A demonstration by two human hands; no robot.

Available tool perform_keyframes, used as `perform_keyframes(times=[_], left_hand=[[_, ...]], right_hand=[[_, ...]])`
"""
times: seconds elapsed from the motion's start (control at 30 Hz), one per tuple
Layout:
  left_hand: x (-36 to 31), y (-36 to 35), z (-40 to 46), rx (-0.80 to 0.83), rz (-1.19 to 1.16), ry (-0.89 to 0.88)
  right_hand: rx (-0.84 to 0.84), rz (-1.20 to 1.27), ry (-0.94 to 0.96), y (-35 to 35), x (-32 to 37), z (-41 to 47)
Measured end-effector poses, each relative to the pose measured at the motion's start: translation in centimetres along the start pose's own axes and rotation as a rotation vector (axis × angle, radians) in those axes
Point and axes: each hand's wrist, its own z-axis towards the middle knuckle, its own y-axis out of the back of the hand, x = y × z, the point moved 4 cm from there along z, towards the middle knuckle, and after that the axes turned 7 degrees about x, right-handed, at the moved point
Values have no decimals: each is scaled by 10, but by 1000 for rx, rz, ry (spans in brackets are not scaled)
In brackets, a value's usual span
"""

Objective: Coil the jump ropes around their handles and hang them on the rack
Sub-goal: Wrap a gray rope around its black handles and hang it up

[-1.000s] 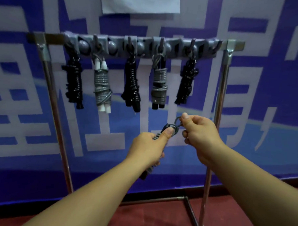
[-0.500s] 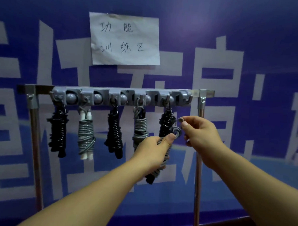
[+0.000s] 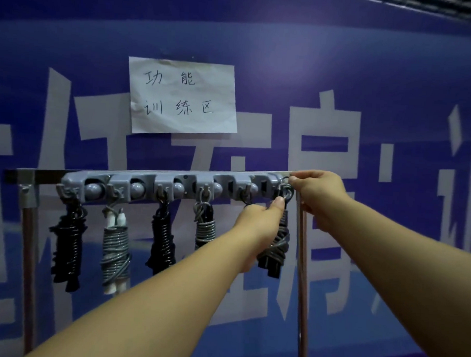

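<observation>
Head view of a hanging rack (image 3: 48, 173) standing before a blue banner (image 3: 368, 76) with large pale characters. A grey hook strip (image 3: 164, 184) runs along the rack's top rail. The left hand (image 3: 256, 228) grips a coiled grey jump rope (image 3: 278, 245) around its black handles, fingers curled round the bundle and thumb pointing up along it. The right hand (image 3: 318, 194) pinches the rope's loop (image 3: 286, 190) between thumb and fingertips at the rightmost hook of the strip, by the right upright (image 3: 303, 275). Whether the loop sits fully on the hook cannot be told, as the fingers cover it.

Other bundles hang to the left: a black rope (image 3: 67, 244) on the first hook, a grey rope with white handles (image 3: 116, 250) on the second, a second black rope (image 3: 162, 240) on the third, and a grey rope with dark handles (image 3: 205, 228) on the fourth. The left forearm crosses in front of the lower part of this fourth bundle, and the left hand hides whatever hangs from the fifth hook (image 3: 246, 193). A creased paper sign (image 3: 182, 96) with handwritten characters is fixed to the banner above the rack.
</observation>
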Motion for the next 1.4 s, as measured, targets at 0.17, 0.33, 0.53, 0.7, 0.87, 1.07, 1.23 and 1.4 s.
perform_keyframes(times=[0.17,0.33,0.53,0.7,0.87,1.07,1.23,1.4], left_hand=[[17,-11,12,-58,-106,103],[44,-9,19,-29,-135,147],[73,-2,-9,47,-122,191],[92,29,-59,10,-89,176],[120,74,-121,-257,-86,260],[210,105,-219,-490,-93,437],[308,128,-300,-522,-56,576],[405,183,-360,-533,41,669]], right_hand=[[143,-141,-44,3,-18,5],[194,-86,-83,11,-43,2],[65,-56,-9,23,-73,-28],[89,-39,58,9,-106,-66],[296,-4,-23,-35,-130,-109],[682,-39,-204,-116,-176,-198],[871,-164,-273,-167,-234,-292],[867,-204,-405,-227,-300,-353]])
